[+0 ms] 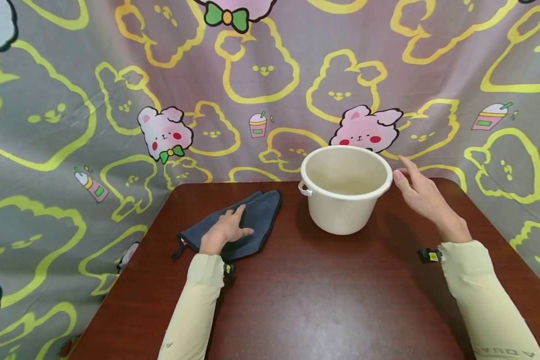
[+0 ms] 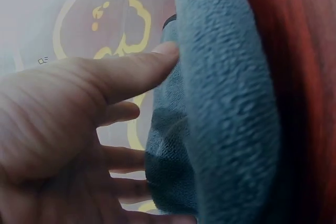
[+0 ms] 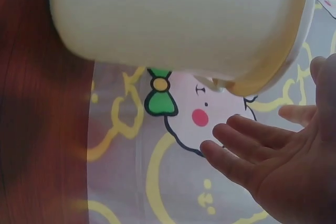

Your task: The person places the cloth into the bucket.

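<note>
While left hand (image 1: 226, 230) touches cloth (image 1: 262, 217), right hand (image 1: 423, 195) by bucket (image 1: 339, 212), sleeve (image 1: 477, 285) lettered "ADUA"

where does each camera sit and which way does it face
Head: on the head, facing forward and down over the table, cloth and bucket; left hand, right hand and sleeves show.
Left wrist: on that wrist, facing the cloth; left hand shows.
Right wrist: on that wrist, facing the bucket; right hand shows.
Head and left wrist share the cloth.

Red-brown table (image 1: 292, 305), cream bucket (image 1: 340, 215) by its far edge, blue-grey cloth (image 1: 260, 227), trim (image 1: 268, 235) probably black, yellow-doodled grey curtain (image 1: 292, 117).
</note>
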`<state>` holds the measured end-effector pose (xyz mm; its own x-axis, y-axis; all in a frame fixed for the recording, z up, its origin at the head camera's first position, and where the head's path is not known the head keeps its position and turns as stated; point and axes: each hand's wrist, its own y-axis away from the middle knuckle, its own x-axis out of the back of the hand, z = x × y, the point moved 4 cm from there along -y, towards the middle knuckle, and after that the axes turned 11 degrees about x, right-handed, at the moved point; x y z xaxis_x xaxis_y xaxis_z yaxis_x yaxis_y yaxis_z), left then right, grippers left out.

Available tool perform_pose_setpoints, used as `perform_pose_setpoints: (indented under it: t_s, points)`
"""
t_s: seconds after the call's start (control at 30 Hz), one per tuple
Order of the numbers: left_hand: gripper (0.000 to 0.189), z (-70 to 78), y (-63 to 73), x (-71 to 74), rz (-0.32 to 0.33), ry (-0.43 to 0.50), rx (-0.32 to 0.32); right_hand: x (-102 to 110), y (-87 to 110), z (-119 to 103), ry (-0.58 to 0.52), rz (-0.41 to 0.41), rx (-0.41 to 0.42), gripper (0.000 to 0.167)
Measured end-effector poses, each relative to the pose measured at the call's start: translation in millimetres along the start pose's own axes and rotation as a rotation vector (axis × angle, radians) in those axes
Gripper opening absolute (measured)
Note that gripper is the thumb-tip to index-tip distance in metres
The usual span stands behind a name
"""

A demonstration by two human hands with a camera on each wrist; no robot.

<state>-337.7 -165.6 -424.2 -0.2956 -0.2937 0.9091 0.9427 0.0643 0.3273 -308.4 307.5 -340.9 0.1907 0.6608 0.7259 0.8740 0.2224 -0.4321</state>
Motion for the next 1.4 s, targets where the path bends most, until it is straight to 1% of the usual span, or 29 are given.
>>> perform_pose_setpoints:
  t_s: [0.17,0.33,0.43,0.67,0.9,1.0,1.1,1.23,1.3,1.4]
  points:
    - [0.088,3.4,1.1,-4.6,-0.016,-0.024,-0.003,-5,-1.0,-1,-0.065,-0.013,-0.063,0.068]
    - [0.085,7.0,3.5,-6.8,-0.018,-0.053,-0.018,-8,-1.6,0,-0.110,0.009,-0.086,0.066]
    - [0.082,7.3,5.3,-7.8,-0.020,-0.078,-0.019,-10,-2.7,-1,-0.111,0.019,-0.080,0.064]
    - [0.075,7.9,8.4,-9.2,0.005,-0.118,-0.040,-10,-4.5,-4,-0.057,0.026,-0.061,0.058]
    - [0.070,6.8,8.9,-11.3,-0.016,-0.140,-0.020,-13,-4.4,-4,-0.042,0.027,-0.051,0.057]
    - [0.067,7.0,8.1,-10.7,-0.020,-0.155,-0.027,-13,-4.4,-4,-0.035,0.035,-0.047,0.058]
    - [0.063,7.5,7.1,-8.8,-0.016,-0.163,-0.052,-14,-4.8,-3,-0.056,0.041,-0.045,0.059]
    - [0.056,6.8,5.9,-4.1,0.002,-0.156,-0.095,-17,-5.8,-1,-0.139,0.041,-0.042,0.059]
    - [0.053,6.4,5.7,-0.5,0.021,-0.147,-0.115,-18,-6.0,0,-0.175,0.043,-0.038,0.059]
    - [0.049,7.5,8.1,6.8,0.068,-0.134,-0.148,-19,-6.2,0,-0.206,0.050,-0.035,0.058]
